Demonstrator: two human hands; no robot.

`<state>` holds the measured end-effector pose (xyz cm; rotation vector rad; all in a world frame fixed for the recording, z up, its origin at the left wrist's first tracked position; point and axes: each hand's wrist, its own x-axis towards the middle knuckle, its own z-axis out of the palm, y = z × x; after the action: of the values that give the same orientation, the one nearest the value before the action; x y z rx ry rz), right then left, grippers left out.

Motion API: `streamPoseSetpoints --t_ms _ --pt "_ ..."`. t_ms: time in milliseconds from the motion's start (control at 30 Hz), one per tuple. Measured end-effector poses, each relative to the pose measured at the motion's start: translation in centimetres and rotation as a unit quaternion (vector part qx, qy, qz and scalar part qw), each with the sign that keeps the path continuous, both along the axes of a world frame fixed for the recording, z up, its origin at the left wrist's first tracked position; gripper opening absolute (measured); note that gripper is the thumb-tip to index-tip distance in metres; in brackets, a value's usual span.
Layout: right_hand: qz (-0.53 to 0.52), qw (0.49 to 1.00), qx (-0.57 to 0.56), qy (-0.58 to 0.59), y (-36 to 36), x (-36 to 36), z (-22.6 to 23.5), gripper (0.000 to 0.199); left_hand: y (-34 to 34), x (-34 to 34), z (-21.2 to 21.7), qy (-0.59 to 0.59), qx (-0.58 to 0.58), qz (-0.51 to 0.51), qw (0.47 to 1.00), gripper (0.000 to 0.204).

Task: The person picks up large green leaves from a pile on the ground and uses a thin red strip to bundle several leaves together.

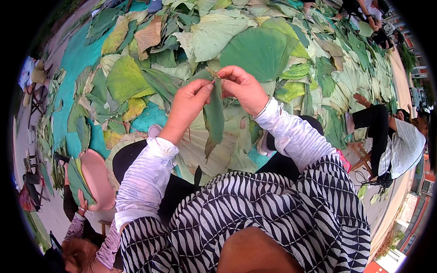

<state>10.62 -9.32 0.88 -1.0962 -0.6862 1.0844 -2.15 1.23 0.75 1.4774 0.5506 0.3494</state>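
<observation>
A folded green lotus leaf point(214, 120) hangs down in front of me, its brownish gathered end uppermost. My left hand point(186, 102) is closed in a pinch at that top end. From the other side, my right hand point(243, 88) pinches the same end between thumb and forefinger, and the fingertips of both hands nearly meet. A thin reddish strand dangles by my left wrist; where it leads is unclear. Below and behind the hands lies a wide pale lotus leaf point(191, 152).
Loose lotus leaves, among them a broad green leaf point(259, 50) and a yellow-green leaf point(125, 79), cover a turquoise sheet point(73, 91). At left stands a pink basin point(98, 175), with a person's hand point(82, 200) beside it. Another seated person point(400, 148) is at right; others sit farther off.
</observation>
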Motion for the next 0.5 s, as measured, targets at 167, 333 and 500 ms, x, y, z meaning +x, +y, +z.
streamPoseSetpoints --t_ms 167,333,500 --pt "0.001 0.996 0.009 -0.092 -0.1 -0.3 0.7 0.009 1.6 -0.8 0.8 -0.064 0.135 -0.028 0.988 0.024" --pt "0.012 0.984 0.047 -0.171 -0.1 -1.3 0.3 0.008 0.8 -1.0 3.3 -0.014 -0.048 -0.008 0.999 0.031" --pt "0.046 0.985 0.018 -0.167 -0.3 -1.1 1.2 0.008 1.8 -2.4 4.3 0.033 -0.006 -0.096 0.995 0.034"
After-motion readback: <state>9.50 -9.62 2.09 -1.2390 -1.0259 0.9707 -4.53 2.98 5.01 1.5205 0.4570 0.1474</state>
